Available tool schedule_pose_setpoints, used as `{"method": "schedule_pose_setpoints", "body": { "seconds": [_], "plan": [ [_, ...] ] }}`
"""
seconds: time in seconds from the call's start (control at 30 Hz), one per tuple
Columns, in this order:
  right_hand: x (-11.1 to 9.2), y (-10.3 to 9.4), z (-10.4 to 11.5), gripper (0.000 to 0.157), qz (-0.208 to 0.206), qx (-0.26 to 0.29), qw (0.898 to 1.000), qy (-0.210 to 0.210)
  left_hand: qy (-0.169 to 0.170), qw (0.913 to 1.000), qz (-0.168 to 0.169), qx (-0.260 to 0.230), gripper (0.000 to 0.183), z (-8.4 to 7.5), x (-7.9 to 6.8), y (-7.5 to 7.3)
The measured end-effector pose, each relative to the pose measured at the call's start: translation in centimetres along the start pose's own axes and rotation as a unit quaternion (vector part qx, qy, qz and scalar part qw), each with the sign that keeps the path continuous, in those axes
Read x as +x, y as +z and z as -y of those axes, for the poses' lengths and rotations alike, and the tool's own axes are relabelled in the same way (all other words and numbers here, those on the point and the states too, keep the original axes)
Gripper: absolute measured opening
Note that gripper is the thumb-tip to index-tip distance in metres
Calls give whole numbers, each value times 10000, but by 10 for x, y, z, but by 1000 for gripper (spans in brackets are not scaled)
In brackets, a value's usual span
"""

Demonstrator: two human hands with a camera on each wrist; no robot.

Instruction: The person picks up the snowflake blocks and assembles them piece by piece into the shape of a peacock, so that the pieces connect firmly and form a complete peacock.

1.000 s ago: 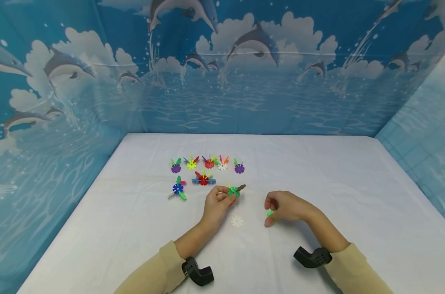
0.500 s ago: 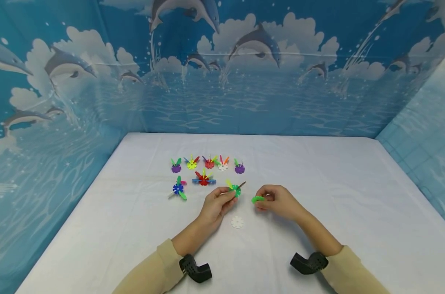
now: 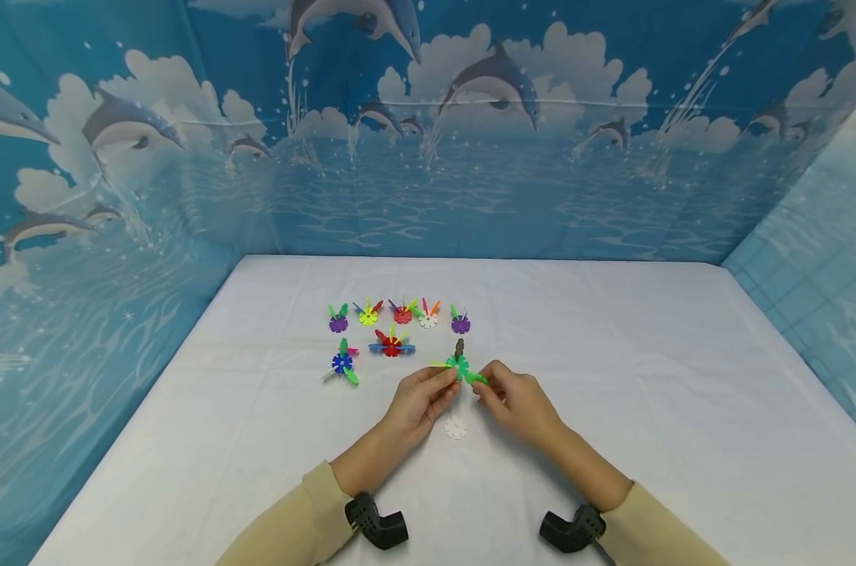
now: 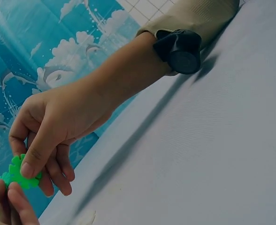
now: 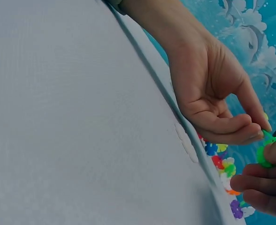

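Observation:
My left hand [image 3: 422, 399] pinches a green notched snowflake disc [image 3: 458, 363] between thumb and fingers. A brown disc [image 3: 459, 347] stands up from its top and a yellow one sticks out to the left. Close on the right, my right hand [image 3: 521, 402] pinches a bright green disc [image 4: 25, 174] by its edge. The two green pieces meet between the fingertips. In the right wrist view, fingers hide much of the joint. Under the hands, a white disc [image 3: 456, 428] lies flat on the table.
Farther back on the white table [image 3: 611, 330] stand several built disc clusters, among them a blue one [image 3: 342, 363], a red one [image 3: 392, 347] and a purple one [image 3: 461, 323]. A dolphin-print curtain [image 3: 470, 196] hangs behind the table.
My right hand has picked up the bright green disc from the table and moved left to the cluster. My left hand has turned the cluster, so the brown disc now points up.

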State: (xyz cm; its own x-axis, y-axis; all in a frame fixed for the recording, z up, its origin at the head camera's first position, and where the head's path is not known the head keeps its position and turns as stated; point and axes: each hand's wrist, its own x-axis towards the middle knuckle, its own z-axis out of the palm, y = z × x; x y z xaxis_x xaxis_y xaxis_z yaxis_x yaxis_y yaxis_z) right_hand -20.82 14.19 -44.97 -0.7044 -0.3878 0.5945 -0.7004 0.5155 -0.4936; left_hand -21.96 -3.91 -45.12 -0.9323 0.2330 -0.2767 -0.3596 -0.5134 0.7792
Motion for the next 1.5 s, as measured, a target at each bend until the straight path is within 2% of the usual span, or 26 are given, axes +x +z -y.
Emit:
{"method": "schedule_pose_setpoints", "body": {
  "seconds": [0.2,0.43,0.7,0.83,0.93,1.07,1.17,1.33,1.43,1.5],
  "plan": [
    [-1,4,1,18,-229,-211,9989,-358,-106,9999,24,-55,2,3,-2,2],
    [-1,7,3,16,-464,-361,9959,-692,-25,9993,190,334,8,6,-7,5],
    [0,8,9,21,-534,-663,9929,-826,36,9987,292,417,12,9,-8,5],
    [0,9,11,21,-441,-700,9949,-585,74,9992,158,371,11,10,-7,5],
    [0,10,12,17,-392,-467,9980,-159,134,9992,-36,374,13,10,-7,5],
    [1,8,12,10,-291,485,9968,567,234,9987,-317,318,12,9,-4,4],
    [1,5,10,8,-238,1030,9912,799,222,9983,-454,277,12,8,-1,2],
    [0,5,5,9,-198,1035,9932,496,162,9987,-399,275,14,7,1,0],
    [0,5,4,7,-48,968,9911,918,305,9984,-425,222,10,8,2,-1],
    [-1,6,4,13,291,829,9876,1300,460,9972,-547,209,7,8,4,-2]
  ]
}}
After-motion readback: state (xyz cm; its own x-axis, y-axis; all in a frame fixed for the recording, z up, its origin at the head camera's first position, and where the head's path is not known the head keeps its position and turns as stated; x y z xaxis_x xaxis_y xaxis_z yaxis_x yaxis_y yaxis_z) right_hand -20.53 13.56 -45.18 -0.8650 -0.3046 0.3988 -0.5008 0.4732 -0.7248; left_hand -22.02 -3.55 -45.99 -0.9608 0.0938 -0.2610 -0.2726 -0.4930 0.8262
